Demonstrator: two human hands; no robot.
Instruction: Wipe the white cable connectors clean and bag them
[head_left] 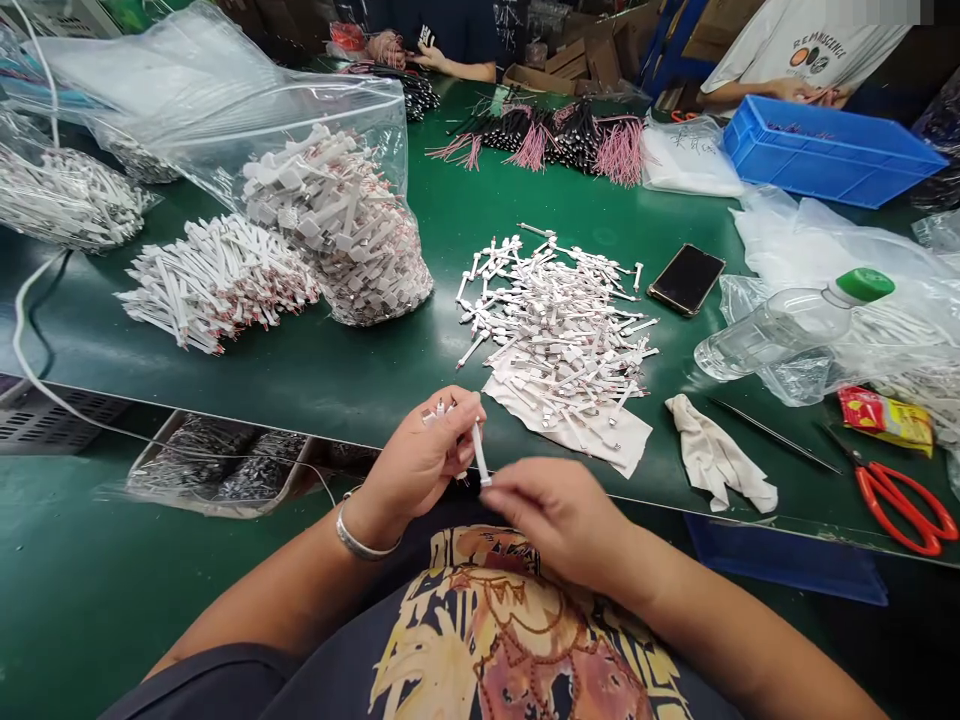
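Note:
My left hand [424,455], with a silver bracelet at the wrist, is closed around several small white cable pieces; their ends poke out above the fingers. One white cable piece [478,452] slants down from its fingertips to my right hand [562,510], which pinches the lower end between thumb and forefinger. Both hands are in front of the table's front edge. Behind them a loose pile of white cable pieces [562,310] lies partly on a white cloth [630,440].
A clear bag of white parts [352,230] and a white cable bundle [217,280] lie left. To the right are a phone [688,278], water bottle [787,325], tweezers [776,435] and red scissors [896,505]. Blue bin [825,160] and two people are across the table.

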